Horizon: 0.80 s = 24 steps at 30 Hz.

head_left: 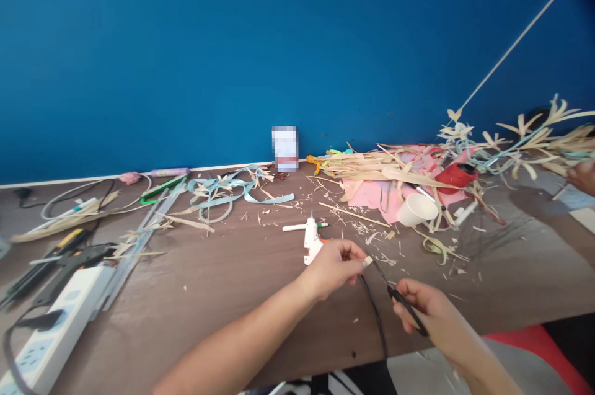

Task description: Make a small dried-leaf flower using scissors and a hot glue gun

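Note:
Between the thumb and fingers of my left hand point(335, 268) is a small pale piece of dried leaf point(369, 261). My right hand point(421, 305) grips the black handles of a pair of scissors point(405, 307). The scissor blades point up and left, with their tips beside the pale piece; I cannot tell whether they touch it. Just behind my left hand, a white glue gun point(311, 237) stands on the brown table point(223, 302). A black cord point(372, 308) runs from near my left hand over the table's front edge.
Dried leaf strips point(385, 168) lie on pink sheets at the back right, near a white cup point(417, 210). Pale blue ribbon point(242, 189) curls at the back left. A white power strip point(56, 327) sits front left. Another person's hand point(582, 177) shows far right.

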Each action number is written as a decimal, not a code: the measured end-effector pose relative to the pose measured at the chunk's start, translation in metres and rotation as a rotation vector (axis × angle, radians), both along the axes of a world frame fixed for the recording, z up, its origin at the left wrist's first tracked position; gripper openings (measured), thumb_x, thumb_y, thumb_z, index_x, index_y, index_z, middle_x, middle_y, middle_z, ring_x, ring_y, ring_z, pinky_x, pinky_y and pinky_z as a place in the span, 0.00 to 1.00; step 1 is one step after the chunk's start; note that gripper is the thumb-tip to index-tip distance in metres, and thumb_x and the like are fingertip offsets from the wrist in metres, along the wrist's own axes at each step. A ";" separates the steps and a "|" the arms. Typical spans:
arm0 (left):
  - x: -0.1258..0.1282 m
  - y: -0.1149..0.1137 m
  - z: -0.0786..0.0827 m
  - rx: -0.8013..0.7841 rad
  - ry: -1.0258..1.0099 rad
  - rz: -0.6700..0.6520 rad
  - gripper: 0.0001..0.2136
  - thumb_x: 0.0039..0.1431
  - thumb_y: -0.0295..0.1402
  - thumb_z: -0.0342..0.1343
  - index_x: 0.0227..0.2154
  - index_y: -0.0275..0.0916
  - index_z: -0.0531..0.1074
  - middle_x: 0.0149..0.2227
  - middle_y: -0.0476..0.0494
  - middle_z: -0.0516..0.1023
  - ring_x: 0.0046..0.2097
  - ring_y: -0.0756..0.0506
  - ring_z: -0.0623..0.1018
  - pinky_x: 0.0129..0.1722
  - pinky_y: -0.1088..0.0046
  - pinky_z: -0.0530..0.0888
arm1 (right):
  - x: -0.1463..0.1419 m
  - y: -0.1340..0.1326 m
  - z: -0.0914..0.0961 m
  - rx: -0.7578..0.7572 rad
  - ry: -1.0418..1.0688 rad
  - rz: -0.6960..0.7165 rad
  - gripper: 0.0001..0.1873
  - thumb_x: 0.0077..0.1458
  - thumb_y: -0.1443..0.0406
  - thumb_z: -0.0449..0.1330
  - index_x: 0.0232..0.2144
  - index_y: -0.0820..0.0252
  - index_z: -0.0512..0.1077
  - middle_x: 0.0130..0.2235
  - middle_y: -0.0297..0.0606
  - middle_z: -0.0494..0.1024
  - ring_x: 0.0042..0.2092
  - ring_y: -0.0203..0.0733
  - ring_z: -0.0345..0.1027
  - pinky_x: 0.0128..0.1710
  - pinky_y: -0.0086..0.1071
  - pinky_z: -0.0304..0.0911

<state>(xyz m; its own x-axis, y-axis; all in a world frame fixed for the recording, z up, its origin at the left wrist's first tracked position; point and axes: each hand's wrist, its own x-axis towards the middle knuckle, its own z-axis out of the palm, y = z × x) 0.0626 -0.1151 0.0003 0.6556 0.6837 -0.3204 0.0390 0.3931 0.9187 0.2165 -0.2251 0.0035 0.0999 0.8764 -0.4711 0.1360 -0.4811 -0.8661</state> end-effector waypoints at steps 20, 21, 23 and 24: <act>-0.059 -0.002 0.007 0.814 -0.220 0.060 0.03 0.48 0.29 0.57 0.25 0.41 0.76 0.44 0.41 0.62 0.47 0.42 0.64 0.47 0.64 0.62 | -0.072 0.043 0.005 0.119 0.969 -0.260 0.08 0.42 0.67 0.65 0.26 0.61 0.68 0.23 0.27 0.62 0.22 0.26 0.51 0.20 0.22 0.52; -0.062 -0.002 0.007 0.837 -0.212 0.041 0.03 0.49 0.30 0.57 0.25 0.41 0.76 0.44 0.41 0.62 0.47 0.42 0.64 0.46 0.64 0.62 | -0.072 0.044 0.007 0.125 0.950 -0.237 0.08 0.42 0.67 0.65 0.26 0.62 0.69 0.22 0.26 0.62 0.22 0.26 0.51 0.20 0.22 0.52; -0.066 0.000 0.007 0.874 -0.196 0.016 0.04 0.49 0.31 0.57 0.26 0.41 0.76 0.44 0.41 0.62 0.47 0.42 0.64 0.46 0.63 0.62 | -0.072 0.046 0.010 0.139 0.889 -0.187 0.09 0.42 0.67 0.65 0.27 0.62 0.68 0.22 0.26 0.62 0.22 0.26 0.52 0.19 0.22 0.52; -0.068 0.001 0.006 0.898 -0.195 0.015 0.04 0.50 0.32 0.56 0.25 0.41 0.76 0.44 0.41 0.62 0.47 0.41 0.64 0.46 0.62 0.62 | -0.073 0.046 0.011 0.141 0.855 -0.161 0.09 0.41 0.66 0.65 0.27 0.62 0.68 0.21 0.27 0.62 0.22 0.27 0.53 0.19 0.22 0.52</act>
